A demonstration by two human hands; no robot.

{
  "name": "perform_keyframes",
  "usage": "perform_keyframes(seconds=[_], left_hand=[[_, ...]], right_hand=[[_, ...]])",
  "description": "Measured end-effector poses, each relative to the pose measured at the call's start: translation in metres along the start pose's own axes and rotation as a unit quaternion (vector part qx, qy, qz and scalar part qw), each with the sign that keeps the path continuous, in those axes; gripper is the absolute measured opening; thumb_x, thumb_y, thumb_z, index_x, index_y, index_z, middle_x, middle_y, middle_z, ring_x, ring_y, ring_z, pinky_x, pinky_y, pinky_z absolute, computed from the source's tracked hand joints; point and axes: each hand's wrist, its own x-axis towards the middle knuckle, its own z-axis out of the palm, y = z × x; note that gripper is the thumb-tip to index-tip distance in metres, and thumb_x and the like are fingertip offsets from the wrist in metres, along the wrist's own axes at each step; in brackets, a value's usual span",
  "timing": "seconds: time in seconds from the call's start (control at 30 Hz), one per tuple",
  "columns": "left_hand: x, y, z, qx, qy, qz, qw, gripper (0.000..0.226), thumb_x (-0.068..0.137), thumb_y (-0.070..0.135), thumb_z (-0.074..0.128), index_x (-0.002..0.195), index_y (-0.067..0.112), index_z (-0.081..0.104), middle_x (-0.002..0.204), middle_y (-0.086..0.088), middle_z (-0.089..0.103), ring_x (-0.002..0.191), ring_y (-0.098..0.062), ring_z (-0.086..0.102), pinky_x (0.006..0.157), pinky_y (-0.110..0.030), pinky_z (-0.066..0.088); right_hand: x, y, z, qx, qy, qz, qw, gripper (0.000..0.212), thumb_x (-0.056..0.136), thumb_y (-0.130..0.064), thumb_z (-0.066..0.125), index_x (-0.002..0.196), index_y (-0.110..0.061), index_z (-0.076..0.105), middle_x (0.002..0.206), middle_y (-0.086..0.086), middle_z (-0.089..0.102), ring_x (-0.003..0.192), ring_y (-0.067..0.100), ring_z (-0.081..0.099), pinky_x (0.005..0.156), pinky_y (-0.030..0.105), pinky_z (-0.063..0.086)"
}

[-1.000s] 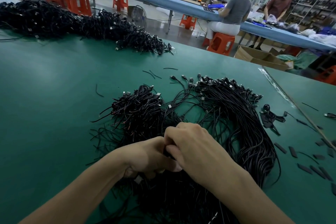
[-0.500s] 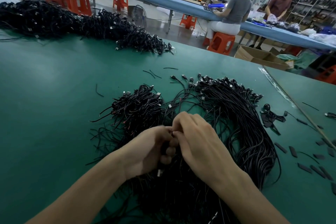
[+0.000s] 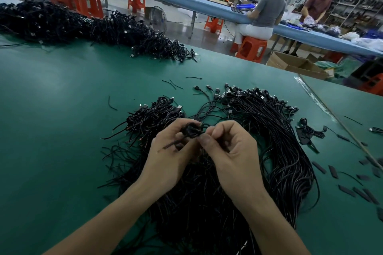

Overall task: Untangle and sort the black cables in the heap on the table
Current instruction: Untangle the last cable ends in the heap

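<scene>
A small knotted bundle of black cable (image 3: 191, 129) is held up above the heap of black cables (image 3: 199, 203) on the green table (image 3: 62, 130). My left hand (image 3: 172, 155) grips the bundle from the left, fingers curled round it, and a loose cable end sticks out across my palm. My right hand (image 3: 230, 151) pinches the bundle's right side between thumb and fingertips. A tangled clump (image 3: 153, 118) lies left of my hands. To the right, a combed sheaf of straight cables (image 3: 275, 130) curves with its plugs pointing away from me.
A long pile of more black cables (image 3: 83, 27) runs along the table's far left edge. Small black strips (image 3: 333, 172) and a small coiled cable (image 3: 306, 130) lie at right by a table seam (image 3: 323, 101). Beyond, two persons work at a blue bench among orange stools.
Both hands have risen from the heap and moved away from me, lifting a small knotted bundle of cable clear of it. They have turned so the bundle now shows between the fingertips.
</scene>
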Motion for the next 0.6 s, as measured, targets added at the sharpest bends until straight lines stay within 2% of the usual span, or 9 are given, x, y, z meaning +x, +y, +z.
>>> perform_keyframes(seconds=[0.1, 0.2, 0.27, 0.33, 0.4, 0.5, 0.53, 0.6], left_hand=[[0.002, 0.002, -0.001, -0.103, -0.014, -0.037, 0.994, 0.033, 0.102, -0.001, 0.043, 0.115, 0.014, 0.069, 0.099, -0.015, 0.074, 0.096, -0.030, 0.070, 0.081, -0.033, 0.060], [0.004, 0.010, -0.004, -0.246, -0.033, -0.087, 0.965, 0.034, 0.097, 0.016, 0.035, 0.118, 0.012, 0.062, 0.105, -0.018, 0.074, 0.101, -0.026, 0.070, 0.079, -0.027, 0.056], [0.003, 0.011, -0.005, -0.247, -0.038, -0.064, 0.966, 0.033, 0.096, 0.030, 0.037, 0.107, 0.018, 0.066, 0.101, -0.017, 0.075, 0.099, -0.025, 0.070, 0.081, -0.025, 0.054], [0.001, 0.009, -0.006, -0.181, -0.036, -0.023, 0.983, 0.032, 0.097, 0.037, 0.043, 0.092, 0.022, 0.072, 0.096, -0.015, 0.074, 0.097, -0.028, 0.070, 0.086, -0.033, 0.055], [-0.002, 0.006, -0.008, -0.078, -0.048, 0.036, 0.995, 0.025, 0.096, 0.035, 0.055, 0.089, 0.020, 0.072, 0.092, -0.013, 0.073, 0.087, -0.031, 0.067, 0.082, -0.040, 0.056], [-0.003, 0.001, -0.010, 0.064, -0.054, 0.068, 0.994, 0.009, 0.082, 0.035, 0.075, 0.090, 0.031, 0.070, 0.096, 0.008, 0.070, 0.074, -0.006, 0.057, 0.067, -0.018, 0.046], [-0.004, -0.003, -0.010, 0.108, -0.031, 0.064, 0.992, 0.018, 0.078, 0.033, 0.081, 0.090, 0.034, 0.067, 0.092, 0.016, 0.064, 0.071, -0.002, 0.051, 0.064, -0.014, 0.042], [-0.005, -0.008, -0.008, 0.148, 0.017, 0.041, 0.988, 0.027, 0.075, 0.029, 0.085, 0.087, 0.030, 0.060, 0.075, 0.017, 0.054, 0.060, -0.003, 0.043, 0.055, -0.013, 0.037]], right_hand=[[0.002, 0.004, -0.001, 0.035, -0.012, 0.047, 0.998, 0.037, 0.089, 0.006, 0.065, 0.071, -0.025, 0.056, 0.076, -0.003, 0.065, 0.074, 0.009, 0.061, 0.072, 0.022, 0.054], [0.001, 0.009, -0.001, 0.060, -0.014, 0.098, 0.993, 0.043, 0.090, 0.007, 0.063, 0.064, -0.027, 0.055, 0.072, -0.001, 0.061, 0.069, 0.007, 0.057, 0.067, 0.017, 0.050], [0.001, 0.012, -0.004, 0.083, -0.007, 0.118, 0.990, 0.042, 0.088, 0.006, 0.066, 0.064, -0.026, 0.055, 0.070, -0.003, 0.061, 0.069, 0.006, 0.057, 0.069, 0.016, 0.051], [0.003, 0.010, -0.008, 0.098, -0.013, 0.119, 0.988, 0.033, 0.084, 0.003, 0.070, 0.068, -0.020, 0.053, 0.071, -0.002, 0.064, 0.071, 0.006, 0.060, 0.068, 0.015, 0.051], [0.005, 0.010, -0.011, 0.079, -0.010, 0.107, 0.991, 0.030, 0.081, -0.001, 0.075, 0.070, -0.017, 0.052, 0.072, 0.001, 0.066, 0.071, 0.007, 0.062, 0.067, 0.016, 0.051], [0.010, 0.009, -0.015, -0.060, 0.035, 0.050, 0.996, 0.032, 0.084, 0.001, 0.073, 0.071, -0.020, 0.052, 0.072, -0.003, 0.067, 0.071, 0.012, 0.064, 0.073, 0.029, 0.056], [0.011, 0.007, -0.015, -0.105, 0.047, 0.026, 0.993, 0.034, 0.085, -0.001, 0.073, 0.070, -0.024, 0.053, 0.074, -0.004, 0.067, 0.073, 0.013, 0.065, 0.075, 0.032, 0.056], [0.011, 0.004, -0.012, -0.143, 0.049, -0.017, 0.988, 0.035, 0.085, -0.005, 0.073, 0.070, -0.029, 0.053, 0.077, -0.008, 0.068, 0.074, 0.010, 0.064, 0.073, 0.030, 0.055]])
